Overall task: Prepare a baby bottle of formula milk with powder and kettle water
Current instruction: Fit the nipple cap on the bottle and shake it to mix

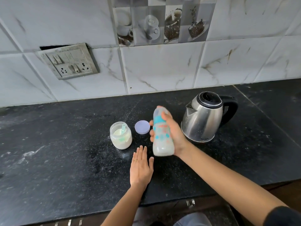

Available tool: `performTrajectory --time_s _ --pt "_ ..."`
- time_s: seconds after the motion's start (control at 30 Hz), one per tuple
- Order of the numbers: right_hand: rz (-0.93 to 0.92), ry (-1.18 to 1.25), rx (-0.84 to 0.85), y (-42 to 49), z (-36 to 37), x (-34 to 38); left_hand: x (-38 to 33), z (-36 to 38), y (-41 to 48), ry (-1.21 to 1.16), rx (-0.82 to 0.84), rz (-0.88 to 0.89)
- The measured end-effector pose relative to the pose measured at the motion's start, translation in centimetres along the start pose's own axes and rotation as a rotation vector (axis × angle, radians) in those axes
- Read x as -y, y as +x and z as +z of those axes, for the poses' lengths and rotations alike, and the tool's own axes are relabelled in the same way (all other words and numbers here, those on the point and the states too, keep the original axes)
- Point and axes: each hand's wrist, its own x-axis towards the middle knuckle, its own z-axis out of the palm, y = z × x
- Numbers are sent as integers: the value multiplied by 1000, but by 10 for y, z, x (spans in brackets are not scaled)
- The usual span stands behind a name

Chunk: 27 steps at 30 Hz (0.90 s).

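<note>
Black speckled stone surface [65,152], white powder dust scattered on it. Marbled wall tiles [162,70] behind, and a socket panel [70,62] on the wall at left, sitting askew.

Steel kettle [202,118] stands on the surface to the right. Black lid down, black handle pointing right, spout toward the left.

Bottle [162,136] is in my right hand [175,132], just left of the kettle and off the surface. It's roughly upright, top leaning slightly away. Teal collar, cap on, milky white liquid inside. The bottle is blurred, so the print on it is unreadable. My fingers [152,133] are clamped round its body, one finger up along the collar.

Left hand [140,167] lies flat on the surface, palm down, just below and left of the bottle. Fingers straight and together, thumb out, holding nothing. Ring [135,160] on one finger.

Glass jar [121,137] of white powder is open, left of the bottle. A pale green scoop [123,128] stands in the powder, handle leaning on the rim.

Lilac lid [142,126] lies flat on the surface between the jar and the bottle, close beside the jar.
</note>
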Motion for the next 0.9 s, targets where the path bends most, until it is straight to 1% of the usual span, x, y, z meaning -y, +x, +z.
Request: performTrajectory --time_s 0.1,0.17,0.27,0.33,0.4,0.47,0.5,0.53,0.6,0.63,0.67,0.7,0.77,0.8,0.83,0.9 --pt "-55 235 -127 15 5 26 1 0 1 16 16 6" --pt "-51 288 -164 15 6 32 1 -1 0 24 18 9" --pt "17 131 -78 2 1 10 1 -1 0 35 20 9" --pt "14 65 -55 -3 0 7 0 -1 -1 37 10 7" --pt "-33 181 -84 6 0 20 1 -1 0 38 19 8" --pt "-62 299 -170 13 2 32 1 -2 0 35 20 8" --pt "-57 296 -167 11 3 32 0 -2 0 32 18 7" --pt "-41 246 -134 9 2 27 0 -3 0 29 16 8" --pt "-17 63 -39 0 -1 11 0 -3 0 31 25 8" --pt "-28 -11 -2 -5 0 7 0 -3 -1 33 26 6" --pt "-53 -33 22 -6 0 9 1 -3 -1 33 25 5" --pt "-82 17 9 -3 2 15 0 -3 0 32 26 5" --pt "-133 207 -84 5 3 31 0 -3 0 35 30 5" --pt "-140 262 -108 5 4 36 0 -4 0 37 31 4" --pt "-134 261 -97 3 3 35 0 -4 0 37 33 4" --pt "-104 144 -18 -4 0 21 0 -4 1 24 38 2"
